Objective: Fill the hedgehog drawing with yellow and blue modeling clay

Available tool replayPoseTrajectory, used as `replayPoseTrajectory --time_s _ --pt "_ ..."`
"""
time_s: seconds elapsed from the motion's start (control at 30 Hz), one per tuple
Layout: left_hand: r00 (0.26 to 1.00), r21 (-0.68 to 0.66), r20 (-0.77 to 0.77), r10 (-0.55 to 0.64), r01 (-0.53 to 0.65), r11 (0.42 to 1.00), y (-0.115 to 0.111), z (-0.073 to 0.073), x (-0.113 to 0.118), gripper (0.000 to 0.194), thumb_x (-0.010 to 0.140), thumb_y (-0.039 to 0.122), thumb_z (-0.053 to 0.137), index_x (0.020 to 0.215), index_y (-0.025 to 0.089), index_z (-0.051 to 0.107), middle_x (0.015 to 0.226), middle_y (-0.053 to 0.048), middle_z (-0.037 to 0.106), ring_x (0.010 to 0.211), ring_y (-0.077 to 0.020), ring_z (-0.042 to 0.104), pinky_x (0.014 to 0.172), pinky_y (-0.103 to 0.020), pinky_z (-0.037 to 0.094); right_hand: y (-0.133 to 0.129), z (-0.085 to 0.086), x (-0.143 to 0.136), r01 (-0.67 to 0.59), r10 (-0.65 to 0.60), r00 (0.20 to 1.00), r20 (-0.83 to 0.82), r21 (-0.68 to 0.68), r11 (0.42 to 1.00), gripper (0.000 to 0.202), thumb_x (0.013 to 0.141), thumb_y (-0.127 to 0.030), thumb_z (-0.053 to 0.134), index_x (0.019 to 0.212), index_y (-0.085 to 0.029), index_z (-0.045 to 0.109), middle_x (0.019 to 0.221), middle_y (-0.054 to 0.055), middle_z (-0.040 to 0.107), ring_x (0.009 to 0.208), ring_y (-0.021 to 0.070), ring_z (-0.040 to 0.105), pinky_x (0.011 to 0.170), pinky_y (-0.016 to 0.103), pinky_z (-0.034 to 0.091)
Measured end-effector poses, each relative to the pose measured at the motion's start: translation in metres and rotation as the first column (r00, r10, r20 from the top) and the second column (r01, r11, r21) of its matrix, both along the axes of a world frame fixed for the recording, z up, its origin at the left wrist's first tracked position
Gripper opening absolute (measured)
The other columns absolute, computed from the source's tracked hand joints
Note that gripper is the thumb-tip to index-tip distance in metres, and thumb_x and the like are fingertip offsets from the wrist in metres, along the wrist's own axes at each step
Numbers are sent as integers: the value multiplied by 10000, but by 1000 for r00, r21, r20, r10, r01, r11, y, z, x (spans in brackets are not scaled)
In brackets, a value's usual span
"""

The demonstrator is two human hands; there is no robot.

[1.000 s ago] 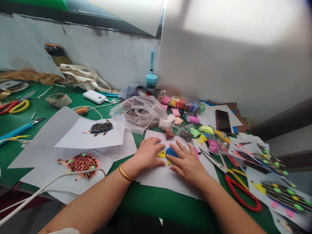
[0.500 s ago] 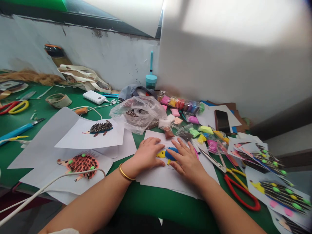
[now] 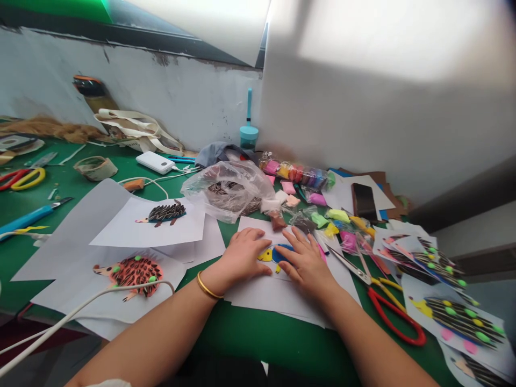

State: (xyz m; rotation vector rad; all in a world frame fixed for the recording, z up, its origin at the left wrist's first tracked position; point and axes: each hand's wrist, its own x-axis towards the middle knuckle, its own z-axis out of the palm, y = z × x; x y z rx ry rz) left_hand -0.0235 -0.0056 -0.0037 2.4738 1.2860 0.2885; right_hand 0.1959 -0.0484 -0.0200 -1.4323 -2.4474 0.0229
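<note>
Both hands rest on a white sheet of paper [image 3: 258,298] on the green table. On the paper lies a clay hedgehog figure [image 3: 265,255] with a yellow head, a yellow foot and a blue body. My left hand [image 3: 245,252] is spread at its head side, fingers apart, with a gold bangle on the wrist. My right hand [image 3: 306,258] lies with fingers spread over the blue body, covering much of it. Neither hand grips anything. To the right of my right hand lie red and yellow-handled scissors [image 3: 397,312], blades pointing toward the paper.
Left are hedgehog pictures [image 3: 137,274] crossed by a white cable. Behind my hands sit a plastic bag of striped seeds [image 3: 229,188] and packets of coloured clay [image 3: 338,216]. A phone [image 3: 364,201] and more hedgehog pictures [image 3: 463,317] lie right; a blue craft knife [image 3: 32,217] lies far left.
The view has shifted very slightly. My right hand's fingers have moved a little over the blue body; the left hand stays almost still.
</note>
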Motion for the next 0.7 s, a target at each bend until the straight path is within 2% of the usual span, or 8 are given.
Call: replayPoseTrajectory --time_s 0.2,0.47,0.7 --pt "1000 -4 -6 0 0 1000 0 1 0 751 604 573 820 1281 332 601 1407 -76 504 1314 -331 419 1089 -509 352 0 -1 -3 -11 11 1000 4 -17 1000 308 962 -397 520 1214 -315 677 1523 81 432 1459 346 268 1118 680 194" --pt "1000 -12 10 6 -6 1000 0 -1 0 758 590 575 826 1270 318 613 1406 -75 504 1321 -345 411 1099 -530 345 3 -3 1 37 -35 999 -27 43 998 315 978 -387 480 1170 -276 704 1504 84 461 1447 327 301 1132 650 205" --pt "1000 -8 -2 8 -8 1000 0 1 1 755 591 564 830 1271 316 613 1408 -78 502 1317 -348 415 1091 -535 352 2 -4 -3 49 -49 999 3 -2 999 334 976 -393 491 1237 -286 669 1523 87 432 1451 333 291 1129 660 201"
